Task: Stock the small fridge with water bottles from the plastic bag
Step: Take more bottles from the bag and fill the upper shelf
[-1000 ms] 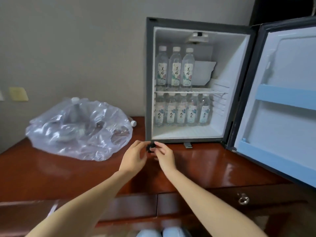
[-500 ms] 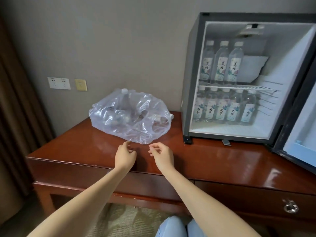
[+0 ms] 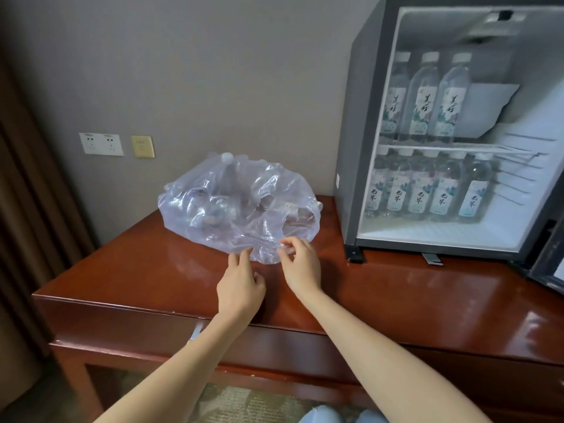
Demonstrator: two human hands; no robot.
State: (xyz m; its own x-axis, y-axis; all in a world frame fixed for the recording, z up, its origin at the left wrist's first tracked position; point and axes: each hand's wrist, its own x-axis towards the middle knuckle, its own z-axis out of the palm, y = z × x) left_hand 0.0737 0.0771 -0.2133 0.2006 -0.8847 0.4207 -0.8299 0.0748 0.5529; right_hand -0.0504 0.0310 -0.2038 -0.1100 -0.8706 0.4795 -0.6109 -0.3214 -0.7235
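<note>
the plastic bag [image 3: 241,206] sits crumpled on the tabletop [image 3: 396,294], near the wall and just left of the small fridge [image 3: 357,132], whose door [image 3: 549,257] stands open at the right edge. through the clear plastic a few bottles show dimly, one upright with its white cap [image 3: 226,157] pushing up the top of the bag.

both hands are at the bag's near edge. the left hand [image 3: 241,285] is released, its fingers [image 3: 242,259] stretched forward so the tips just touch the plastic hem. the right hand [image 3: 300,265] is just beside it, its fingers [image 3: 292,243] curled, forefinger and thumb grasping a fold of the bag's rim. the rest of the bag lies beyond both hands, towards the wall.

inside the fridge three water bottles [image 3: 424,96] stand on the wire shelf, and a row of five shorter bottles [image 3: 427,190] stands on the floor below it.

a white double socket [image 3: 101,144] and a yellow plate [image 3: 142,146] are on the wall at the left.
</note>
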